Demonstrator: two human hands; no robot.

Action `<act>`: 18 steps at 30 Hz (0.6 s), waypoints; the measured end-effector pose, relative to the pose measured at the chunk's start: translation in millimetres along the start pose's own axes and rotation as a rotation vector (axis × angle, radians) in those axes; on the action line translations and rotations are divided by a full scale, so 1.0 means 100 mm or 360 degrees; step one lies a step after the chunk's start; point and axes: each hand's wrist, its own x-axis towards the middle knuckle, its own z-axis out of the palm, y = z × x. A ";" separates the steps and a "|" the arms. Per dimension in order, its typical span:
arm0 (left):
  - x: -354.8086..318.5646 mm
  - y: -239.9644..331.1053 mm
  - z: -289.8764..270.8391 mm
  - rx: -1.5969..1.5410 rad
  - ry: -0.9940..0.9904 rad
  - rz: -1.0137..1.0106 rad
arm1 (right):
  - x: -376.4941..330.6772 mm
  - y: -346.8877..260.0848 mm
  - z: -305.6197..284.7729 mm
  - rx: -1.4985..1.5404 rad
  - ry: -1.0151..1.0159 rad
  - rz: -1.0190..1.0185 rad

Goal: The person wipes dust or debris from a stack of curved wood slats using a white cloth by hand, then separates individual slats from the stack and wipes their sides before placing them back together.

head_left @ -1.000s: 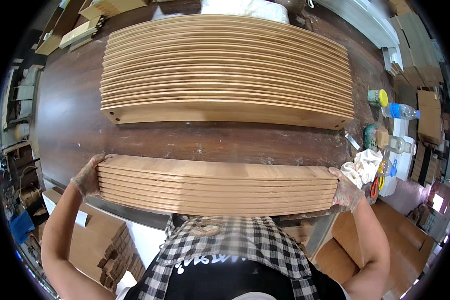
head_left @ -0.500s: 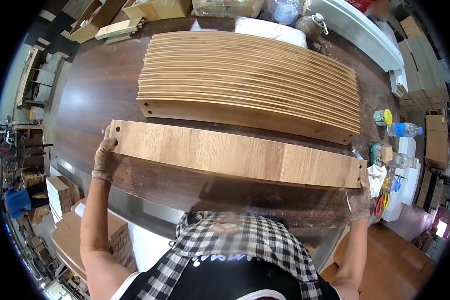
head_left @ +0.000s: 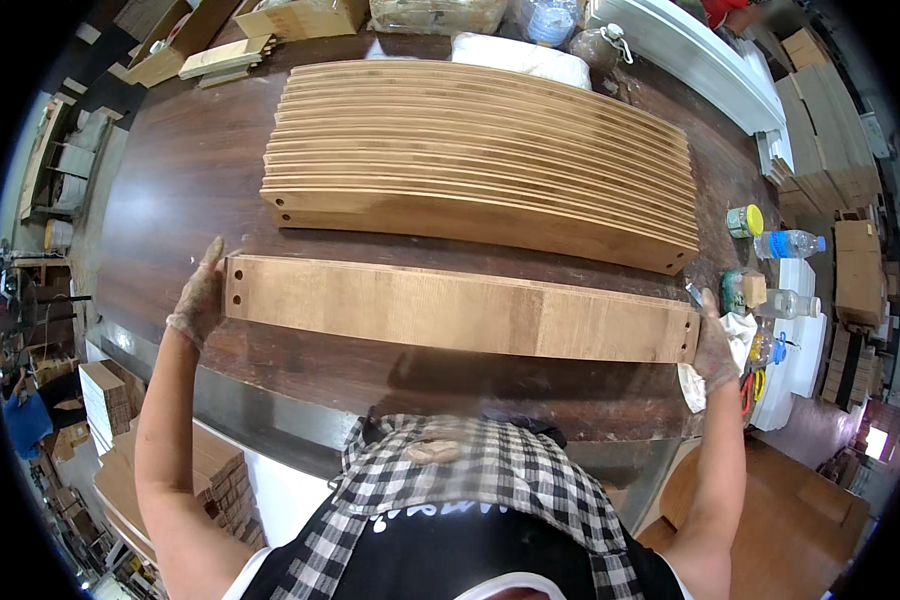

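Matt pale wooden board (head_left: 460, 310) over a glossy dark wood table (head_left: 185, 180); hands (head_left: 198, 300) seemingly in thin plastic gloves.

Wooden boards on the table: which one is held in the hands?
The single board nearest the person, lifted flat-faced between left hand and right hand. The others stand on edge in a row behind it.

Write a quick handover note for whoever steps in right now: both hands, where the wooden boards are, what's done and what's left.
Left hand: gloved, pressed flat against the left end of the long wooden board.
Right hand: gloved, pressed against the board's right end.
The board is held face up between both hands above the dark table, just in front of the row of boards.
Done: many curved boards already lie fanned in the row, overlapping one another.
Left: the held board is not yet with the row.
Bottles and a yellow-lidded jar stand on the table's right side.
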 end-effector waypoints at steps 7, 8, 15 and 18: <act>-0.16 -0.13 0.23 0.0367 0.0134 0.0262 | 0.02 0.25 0.27 -0.0216 0.0413 -0.0328; -0.27 -0.10 0.32 0.0333 0.0112 0.0251 | -0.01 0.28 0.26 -0.0301 0.0469 -0.0417; -0.04 -0.29 0.34 -0.0252 -0.0104 0.0826 | 0.15 0.53 0.17 0.0220 0.0420 -0.0962; 0.21 -0.38 0.46 -0.0191 -0.0030 0.1139 | 0.35 0.71 0.42 -0.0304 0.0596 -0.1336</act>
